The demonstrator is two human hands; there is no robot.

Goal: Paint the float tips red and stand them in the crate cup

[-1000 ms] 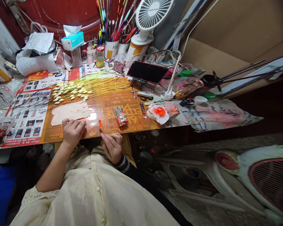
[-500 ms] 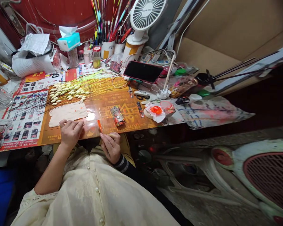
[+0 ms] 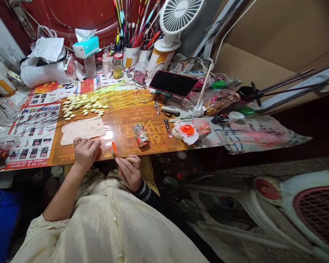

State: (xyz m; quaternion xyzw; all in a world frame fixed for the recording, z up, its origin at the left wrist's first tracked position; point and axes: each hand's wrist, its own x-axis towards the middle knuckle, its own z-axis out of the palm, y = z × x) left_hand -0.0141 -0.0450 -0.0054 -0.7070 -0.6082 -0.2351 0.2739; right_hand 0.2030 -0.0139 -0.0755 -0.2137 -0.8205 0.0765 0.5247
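My right hand (image 3: pixel 130 171) rests at the table's front edge, fingers pinched on a small orange-tipped stick (image 3: pixel 115 149), perhaps a brush, that points up and away from me. My left hand (image 3: pixel 84 152) lies curled on the table just left of it, fingers closed on something I cannot make out, below a stained beige cloth (image 3: pixel 82 130). Beyond the cloth lie several white oval floats on thin yellow stems (image 3: pixel 83 106). A small printed box (image 3: pixel 141 134) lies to the right of my hands.
A dish of orange paint (image 3: pixel 187 130) on white paper, a dark phone (image 3: pixel 173 84) on a stand, a white desk fan (image 3: pixel 178 16), cups of brushes (image 3: pixel 131 54), a tissue box (image 3: pixel 85 46) and a glass jar (image 3: pixel 2 109) crowd the table. Blue crate (image 3: pixel 0 219) at lower left.
Only the camera view shifted slightly; the orange tip tilted a little leftward. Both hands stay in place.
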